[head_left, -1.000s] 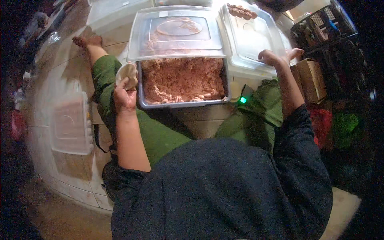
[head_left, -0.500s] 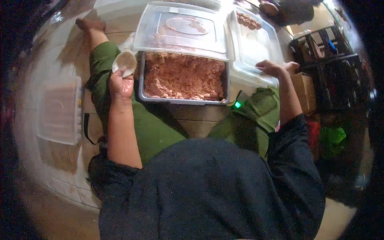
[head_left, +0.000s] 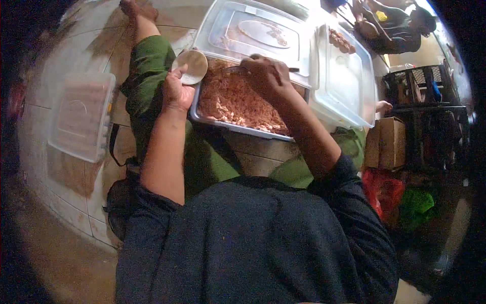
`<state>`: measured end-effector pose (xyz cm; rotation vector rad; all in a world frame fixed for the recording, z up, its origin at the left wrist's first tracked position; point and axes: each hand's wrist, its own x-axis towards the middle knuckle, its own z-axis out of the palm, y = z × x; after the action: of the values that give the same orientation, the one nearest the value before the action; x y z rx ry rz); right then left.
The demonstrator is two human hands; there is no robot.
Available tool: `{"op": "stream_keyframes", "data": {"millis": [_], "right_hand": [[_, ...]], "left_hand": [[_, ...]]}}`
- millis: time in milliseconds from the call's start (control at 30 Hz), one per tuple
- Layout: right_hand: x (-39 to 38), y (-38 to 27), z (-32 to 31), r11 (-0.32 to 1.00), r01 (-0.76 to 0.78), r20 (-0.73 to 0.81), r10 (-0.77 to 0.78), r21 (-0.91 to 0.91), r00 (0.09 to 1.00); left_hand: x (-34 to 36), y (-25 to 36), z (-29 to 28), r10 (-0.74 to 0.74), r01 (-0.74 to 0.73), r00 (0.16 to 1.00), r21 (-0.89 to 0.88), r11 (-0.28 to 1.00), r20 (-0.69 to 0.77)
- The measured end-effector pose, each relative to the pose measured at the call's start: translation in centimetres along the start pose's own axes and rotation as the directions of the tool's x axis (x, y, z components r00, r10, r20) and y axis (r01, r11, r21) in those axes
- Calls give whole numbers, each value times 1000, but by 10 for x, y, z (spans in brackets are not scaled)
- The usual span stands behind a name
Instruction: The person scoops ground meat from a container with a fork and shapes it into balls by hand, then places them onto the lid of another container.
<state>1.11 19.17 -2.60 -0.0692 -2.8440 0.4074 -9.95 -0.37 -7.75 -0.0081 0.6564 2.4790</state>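
Note:
My left hand (head_left: 177,93) holds a round, pale dough wrapper (head_left: 193,67), thumb on its face, beside the left edge of a grey tub (head_left: 238,129). I cannot tell whether it is one wrapper or a few stacked. Reddish-brown minced filling (head_left: 240,104) spreads across the tub. Over the filling's far part is my right hand (head_left: 267,76), its fingers closed around a thin utensil (head_left: 293,69). Only the handle's dark end and a bit of the other end show, so its kind is unclear. A clear plastic lid (head_left: 255,30) covers the tub's far side.
To the right, a clear plastic tray (head_left: 344,76) has a few brown lumps (head_left: 341,40) at its far end. A lidded clear box (head_left: 81,116) lies on the tiles at left. Beyond the tray are a cardboard box (head_left: 392,142), black crates (head_left: 425,131) and another person (head_left: 395,25).
My right hand has come from the tray on the right to above the filling and now grips a utensil. The left hand still holds the wrapper. The whole view has shifted.

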Motion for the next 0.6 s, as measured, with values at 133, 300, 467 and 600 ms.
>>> {"op": "stream_keyframes", "data": {"millis": [133, 300, 467, 600], "right_hand": [[36, -59, -8, 884, 174, 484, 66, -434, 872], [20, -46, 0, 754, 536, 216, -491, -381, 844], [11, -55, -2, 666, 632, 191, -613, -397, 766], [9, -60, 9, 701, 595, 245, -543, -393, 803]], "left_hand": [[2, 11, -16, 9, -12, 999, -73, 997, -37], [11, 13, -15, 55, -68, 985, -73, 995, -166], [9, 13, -14, 47, -56, 992, -75, 996, -120], [5, 16, -9, 67, -70, 996, -60, 996, -55]]}}
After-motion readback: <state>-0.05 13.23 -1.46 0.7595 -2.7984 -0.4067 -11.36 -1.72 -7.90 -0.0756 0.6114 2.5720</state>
